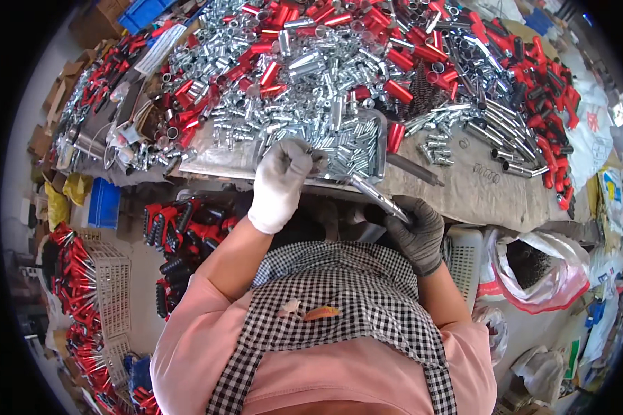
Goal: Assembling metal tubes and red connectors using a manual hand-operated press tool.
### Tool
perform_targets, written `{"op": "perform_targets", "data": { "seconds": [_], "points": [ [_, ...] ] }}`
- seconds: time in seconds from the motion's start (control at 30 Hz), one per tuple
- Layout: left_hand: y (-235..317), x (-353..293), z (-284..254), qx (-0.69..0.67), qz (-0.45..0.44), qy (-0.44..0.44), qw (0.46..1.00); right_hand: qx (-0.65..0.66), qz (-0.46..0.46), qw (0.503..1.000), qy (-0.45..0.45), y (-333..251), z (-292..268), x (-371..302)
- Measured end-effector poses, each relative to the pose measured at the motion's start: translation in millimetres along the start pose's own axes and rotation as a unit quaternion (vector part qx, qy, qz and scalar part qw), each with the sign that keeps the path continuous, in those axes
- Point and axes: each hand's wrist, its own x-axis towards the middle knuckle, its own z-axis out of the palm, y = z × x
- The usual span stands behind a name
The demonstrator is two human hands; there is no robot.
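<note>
My right hand [418, 232], in a dark grey glove, is closed round the lower end of a shiny metal tube [375, 196]. The tube slants up and to the left, over the table's front edge. Beside it, my left hand [284, 181] wears a white glove with grey fingers. Those fingers are curled together at the front of a metal tray [383, 149]; whatever they pinch is too small or hidden to make out. Small silver pins [356, 146] fill the tray.
Heaped silver fittings [304, 76] and red sleeves [399, 90] cover the table behind the tray. A dark bar [415, 169], loose springs [486, 173] and long tubes [502, 124] lie to the right. Below stand a white sack [567, 277] and, leftward, a crate [111, 283] beside red-handled tools [73, 277].
</note>
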Motion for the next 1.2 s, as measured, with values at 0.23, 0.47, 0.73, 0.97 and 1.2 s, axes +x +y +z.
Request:
{"op": "perform_targets", "data": {
  "seconds": [0.23,0.47,0.73,0.97,1.2],
  "points": [
    [7,3,16,0.03,-0.025,-0.076,0.996,0.082,0.06,0.995,0.014,9,-13,-1],
    [21,14,55,0.271,-0.026,-0.255,0.928,0.248,0.069,0.966,-0.026,36,-17,-8],
    [5,64,91,0.362,-0.005,-0.447,0.818,0.005,0.045,0.992,-0.115,61,-54,19],
    [15,216,138,0.509,0.038,-0.394,0.764,0.171,0.104,0.978,0.058,91,-77,34],
    [-57,353,165,0.782,0.079,-0.282,0.551,0.22,0.093,0.965,0.104,113,-72,35]
  ]
}}
